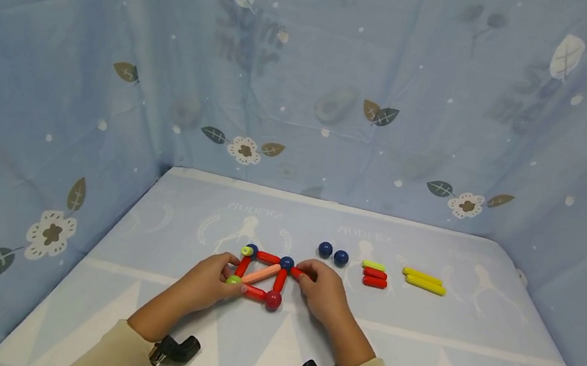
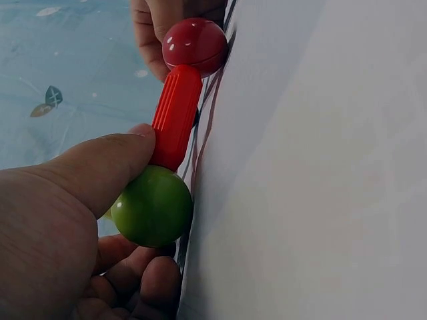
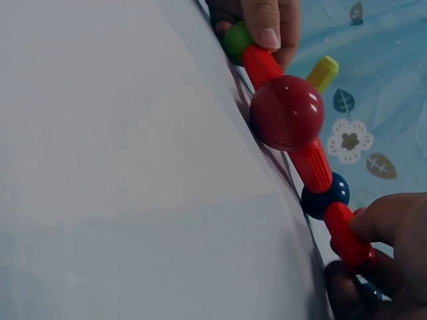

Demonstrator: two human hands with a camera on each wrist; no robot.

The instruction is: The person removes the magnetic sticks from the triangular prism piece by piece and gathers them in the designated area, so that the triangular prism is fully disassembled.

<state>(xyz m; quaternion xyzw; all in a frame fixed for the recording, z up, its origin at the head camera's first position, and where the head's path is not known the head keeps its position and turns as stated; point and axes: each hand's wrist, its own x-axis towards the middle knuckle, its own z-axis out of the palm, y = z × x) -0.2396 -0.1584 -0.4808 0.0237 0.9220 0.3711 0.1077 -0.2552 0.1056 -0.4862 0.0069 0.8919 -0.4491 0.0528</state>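
Observation:
A flat ball-and-rod toy frame lies on the table. Its corners are a green ball (image 2: 152, 207), a red ball (image 1: 273, 300) and two blue balls, one of them (image 1: 286, 263) near my right hand. Red rods (image 2: 177, 117) form its sides, and a salmon rod (image 1: 261, 274) crosses it diagonally. A yellow-green rod (image 3: 323, 73) sticks up from the far-left blue ball. My left hand (image 1: 214, 279) grips the frame at the green corner, thumb on the adjoining red rod. My right hand (image 1: 324, 289) pinches a short red rod (image 3: 348, 237), its end at the right blue ball.
Two loose blue balls (image 1: 325, 250) sit behind my right hand. Farther right lie a short yellow-green rod (image 1: 373, 265), two short red rods (image 1: 375, 277) and two longer yellow rods (image 1: 425, 280). A patterned blue curtain (image 1: 308, 84) surrounds the table's back and sides.

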